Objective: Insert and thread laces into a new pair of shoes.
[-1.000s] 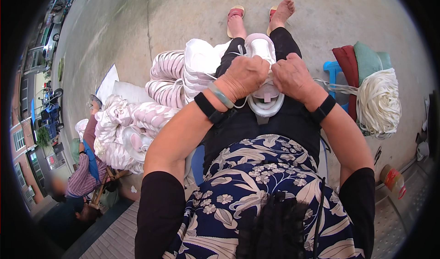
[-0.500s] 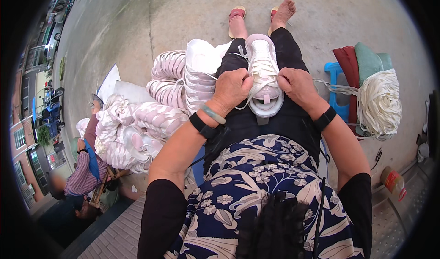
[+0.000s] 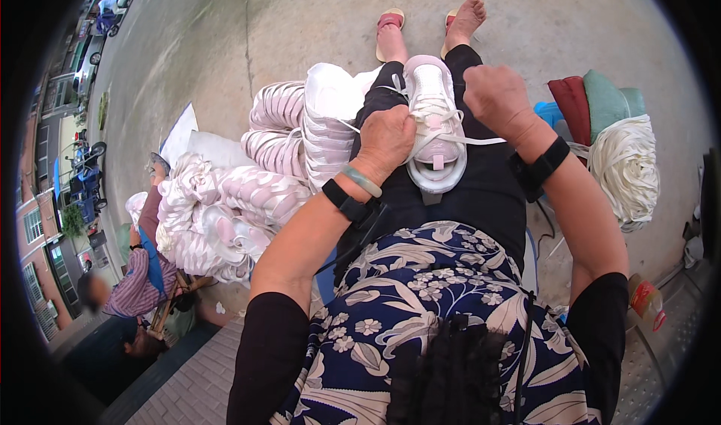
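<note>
A pale pink and white sneaker [image 3: 434, 94] lies across my lap, toe away from me and heel close to my body. Its white shoelace [image 3: 481, 140] crosses over the tongue, and one length sticks out to the right. My left hand [image 3: 387, 141] is closed at the shoe's left side, pinching the shoelace near the opening. Raised to the right of the toe, my right hand [image 3: 499, 102] is closed like a fist, apart from the shoe. Whatever its fingers may hold is hidden.
Nested rows of pink and white shoe uppers [image 3: 274, 117] lie to my left, with a larger heap [image 3: 240, 192] nearer. On the right, a bundle of white laces [image 3: 625, 171] rests by red and green cloth [image 3: 604, 103]. Another person [image 3: 139, 282] sits at far left.
My right hand has left the shoe's opening and moved up and to the right. A shoelace length now lies out to the right. My left hand has shifted only slightly.
</note>
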Tool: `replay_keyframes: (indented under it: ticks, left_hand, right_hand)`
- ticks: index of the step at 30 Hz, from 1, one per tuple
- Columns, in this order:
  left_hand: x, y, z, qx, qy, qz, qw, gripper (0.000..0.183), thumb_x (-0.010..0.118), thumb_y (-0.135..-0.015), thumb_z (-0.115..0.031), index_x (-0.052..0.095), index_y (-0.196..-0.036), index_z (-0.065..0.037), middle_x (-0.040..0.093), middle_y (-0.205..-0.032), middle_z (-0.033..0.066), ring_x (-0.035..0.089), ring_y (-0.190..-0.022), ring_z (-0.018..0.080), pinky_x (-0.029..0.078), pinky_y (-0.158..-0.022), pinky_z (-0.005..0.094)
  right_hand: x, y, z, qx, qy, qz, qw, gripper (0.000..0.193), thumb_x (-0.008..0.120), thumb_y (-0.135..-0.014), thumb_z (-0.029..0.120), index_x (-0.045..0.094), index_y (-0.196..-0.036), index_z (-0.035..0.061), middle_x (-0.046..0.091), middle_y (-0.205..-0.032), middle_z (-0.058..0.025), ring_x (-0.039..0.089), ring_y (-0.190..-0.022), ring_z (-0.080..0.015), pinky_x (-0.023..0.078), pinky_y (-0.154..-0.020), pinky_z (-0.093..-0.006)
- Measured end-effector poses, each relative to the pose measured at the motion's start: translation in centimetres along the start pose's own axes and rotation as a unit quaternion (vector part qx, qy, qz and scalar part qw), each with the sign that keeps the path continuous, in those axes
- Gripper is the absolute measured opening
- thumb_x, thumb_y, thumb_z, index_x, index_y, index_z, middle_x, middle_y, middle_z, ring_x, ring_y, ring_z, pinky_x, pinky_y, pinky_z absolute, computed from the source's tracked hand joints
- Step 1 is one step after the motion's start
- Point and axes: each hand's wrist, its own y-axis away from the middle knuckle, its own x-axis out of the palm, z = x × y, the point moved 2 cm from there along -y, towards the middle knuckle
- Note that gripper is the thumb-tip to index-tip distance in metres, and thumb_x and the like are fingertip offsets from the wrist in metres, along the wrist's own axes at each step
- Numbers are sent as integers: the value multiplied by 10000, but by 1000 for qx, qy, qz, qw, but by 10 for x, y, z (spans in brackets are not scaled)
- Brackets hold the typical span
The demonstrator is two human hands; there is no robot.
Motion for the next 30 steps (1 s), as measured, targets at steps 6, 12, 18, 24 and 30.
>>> replay_keyframes:
  ticks: [6, 12, 18, 24, 30]
  left_hand:
    - [1, -2, 2, 31, -58, -1, 998, 186, 516, -796, -182, 526, -672, -44, 565, -613, 175, 578, -613, 367, 461, -571, 464]
    - [-17, -25, -1, 149, -152, -82, 974, 105, 516, -763, -115, 516, -673, -61, 562, -593, 115, 591, -572, 298, 475, -516, 388]
    - [-15, -20, 0, 94, -87, -64, 990, 157, 527, -778, -127, 497, -655, -35, 529, -573, 168, 546, -567, 366, 432, -525, 428]
    - [-21, -8, 2, 41, -79, -36, 995, 158, 566, -777, -149, 544, -669, -36, 546, -571, 159, 563, -556, 344, 434, -514, 401]
    - [-59, 0, -19, 28, -55, 1, 998, 276, 624, -772, -263, 524, -626, -51, 556, -563, 159, 562, -541, 346, 432, -504, 415]
  right_hand:
    - [19, 32, 7, 297, -392, 180, 852, 341, 590, -779, 347, 620, -695, 19, 603, -621, -144, 598, -595, -286, 453, -566, -360]
    - [41, 44, 19, 317, -390, 131, 855, 323, 585, -773, 331, 617, -685, 22, 606, -608, -121, 602, -601, -274, 451, -575, -368]
    - [17, 31, 10, 75, -59, 71, 993, 127, 548, -759, 174, 547, -706, 58, 582, -646, -98, 595, -630, -275, 440, -582, -385]
    - [12, 23, 8, -22, 29, 61, 997, 53, 527, -774, 124, 512, -750, 79, 566, -696, -91, 576, -656, -286, 438, -596, -385]
    - [2, 44, 17, 103, -228, -29, 968, 62, 539, -799, 104, 511, -790, 50, 564, -743, -124, 573, -714, -329, 445, -600, -404]
